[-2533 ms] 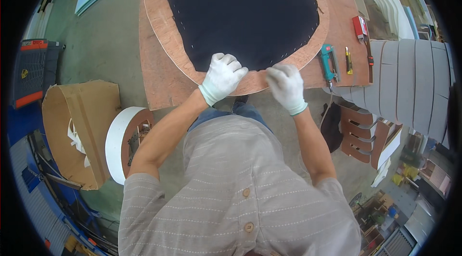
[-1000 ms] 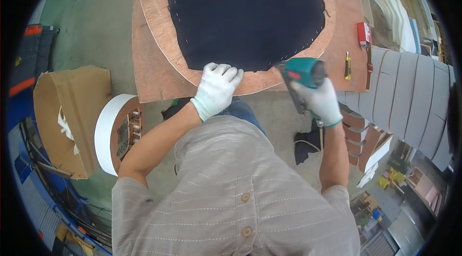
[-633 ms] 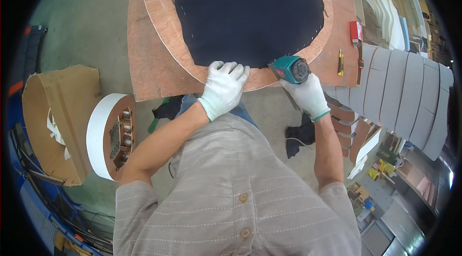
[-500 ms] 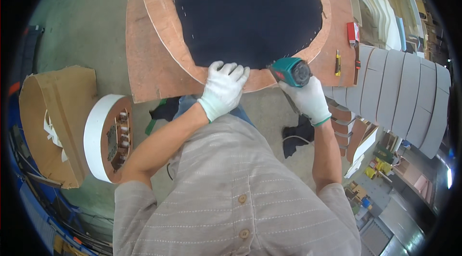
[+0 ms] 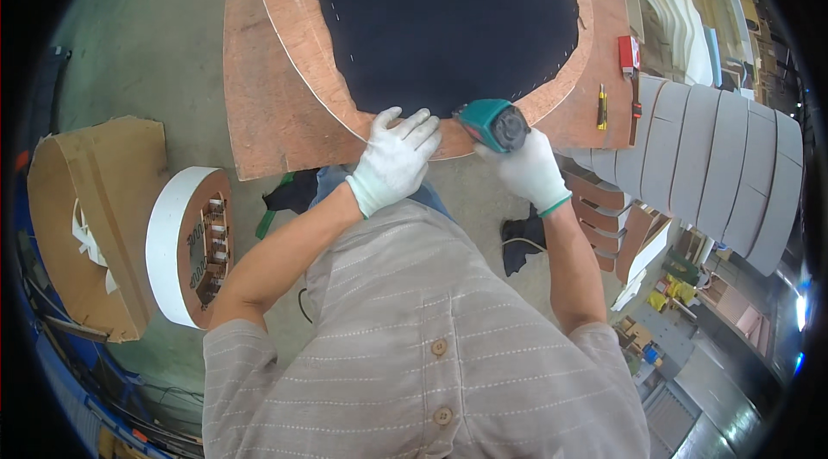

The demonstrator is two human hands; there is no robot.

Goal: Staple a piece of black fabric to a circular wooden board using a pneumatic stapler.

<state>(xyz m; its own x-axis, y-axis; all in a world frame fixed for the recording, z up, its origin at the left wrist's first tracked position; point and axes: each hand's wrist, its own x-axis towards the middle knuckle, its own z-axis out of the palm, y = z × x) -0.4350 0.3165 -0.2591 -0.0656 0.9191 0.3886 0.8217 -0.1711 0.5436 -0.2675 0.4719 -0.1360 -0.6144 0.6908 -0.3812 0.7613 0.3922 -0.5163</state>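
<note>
Stapling step: the gloved left hand (image 5: 395, 159) lies spread flat, pinning the black fabric sheet (image 5: 444, 19) onto the curved plywood panel (image 5: 302, 45), while the right hand (image 5: 528, 172) grips the teal staple gun (image 5: 490, 124) at the fabric's edge; the next staple likely needs the fabric held taut.

The nose of the teal power tool (image 5: 492, 124) is hidden against the black fabric (image 5: 448, 19), whose far part is cut off by the top edge. The fingers of the right hand (image 5: 530, 172) are hidden under the tool.

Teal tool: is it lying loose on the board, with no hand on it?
No, the gloved right hand grips the teal tool at the edge of the black fabric.
</note>
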